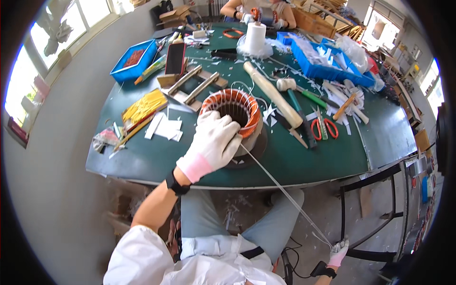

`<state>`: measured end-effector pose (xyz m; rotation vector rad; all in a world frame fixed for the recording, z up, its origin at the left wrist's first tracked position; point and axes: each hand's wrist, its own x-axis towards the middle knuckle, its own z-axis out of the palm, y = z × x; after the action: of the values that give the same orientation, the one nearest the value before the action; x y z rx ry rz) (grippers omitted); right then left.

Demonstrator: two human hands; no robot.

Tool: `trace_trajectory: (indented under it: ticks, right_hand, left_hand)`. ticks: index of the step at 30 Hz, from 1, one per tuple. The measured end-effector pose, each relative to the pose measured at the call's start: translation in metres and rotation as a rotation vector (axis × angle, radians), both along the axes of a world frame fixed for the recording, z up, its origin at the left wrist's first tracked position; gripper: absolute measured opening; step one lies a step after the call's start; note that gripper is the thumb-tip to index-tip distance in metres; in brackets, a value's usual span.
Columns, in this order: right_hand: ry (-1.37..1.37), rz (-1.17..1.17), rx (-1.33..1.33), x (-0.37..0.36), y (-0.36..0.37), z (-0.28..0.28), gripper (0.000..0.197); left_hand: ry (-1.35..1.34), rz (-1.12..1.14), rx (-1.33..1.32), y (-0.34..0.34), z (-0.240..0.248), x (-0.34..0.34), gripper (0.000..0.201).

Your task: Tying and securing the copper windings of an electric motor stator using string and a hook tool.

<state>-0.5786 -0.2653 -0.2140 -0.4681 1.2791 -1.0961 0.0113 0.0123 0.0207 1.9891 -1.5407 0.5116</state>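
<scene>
A motor stator [255, 110] with orange copper windings laced in white stands upright near the table's front edge. My left hand [213, 138], in a white glove with a pink cuff, is closed over the near left part of its winding ring; its fingertips are partly hidden. From beside that hand a white lacing cord [285, 191] runs taut, down to the lower right. My right hand [339, 250], also gloved, is closed on the cord's far end, out past my right knee and below table height.
Right of the stator lie a wooden bat [273, 95], a mallet [286, 85] and red-handled scissors [325, 129]. Yellow strips [145, 108] and a phone [175, 59] are left. Behind stand a white cord spool [256, 39] and a blue tray [313, 66]. Across the table a person works.
</scene>
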Motion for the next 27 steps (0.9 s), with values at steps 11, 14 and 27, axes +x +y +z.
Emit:
trace_trajectory:
  ticks: [11, 14, 27]
  right_hand:
    - [-0.005, 1.002, -0.640, 0.330, 0.088, 0.224, 0.022]
    - [-0.152, 1.417, -0.573, 0.391, 0.132, 0.231, 0.027]
    - [-0.248, 1.251, -0.524, 0.465, 0.145, 0.211, 0.016]
  left_hand:
    - [-0.030, -0.067, 0.229, 0.008, 0.008, 0.016, 0.023]
    - [0.004, -0.070, 0.204, 0.008, 0.009, 0.019, 0.023]
    - [0.056, -0.074, 0.048, 0.001, 0.005, 0.018, 0.028]
